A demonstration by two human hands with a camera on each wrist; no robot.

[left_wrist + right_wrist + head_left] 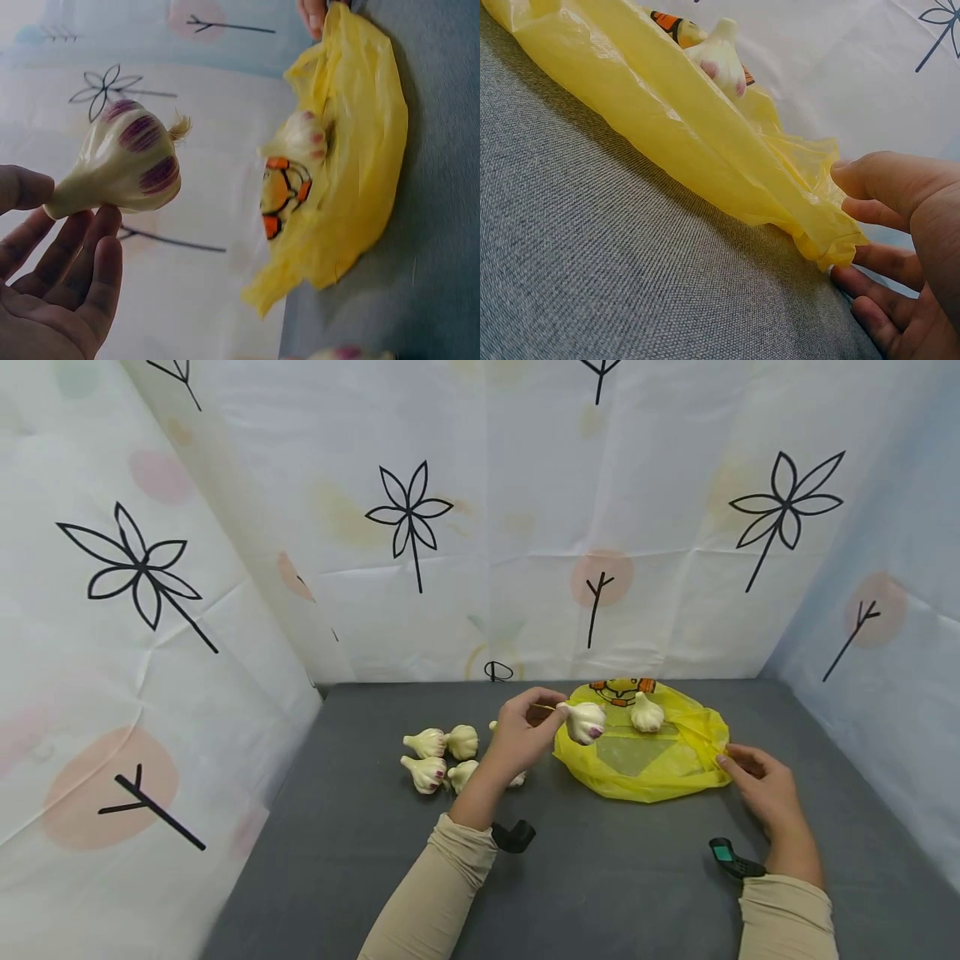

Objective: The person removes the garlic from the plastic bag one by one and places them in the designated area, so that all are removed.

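Note:
My left hand [525, 731] pinches a garlic bulb [586, 723] by its stem, above the left side of a yellow plastic bag [615, 785]. In the left wrist view this bulb [131, 161] shows purple streaks and a tuft of roots. The bag lies spread on the table, its mouth facing up, with an orange and black print at the back. Another garlic bulb [647, 713] rests on the bag. My right hand [767, 787] holds the bag's right edge between thumb and fingers; the right wrist view shows the gathered plastic [829, 240] there.
Several garlic bulbs [425, 774] sit in a group on the dark grey table [360, 868], left of the bag and partly hidden behind my left forearm. White cloth [487, 610] printed with flowers stands behind the table and along both sides.

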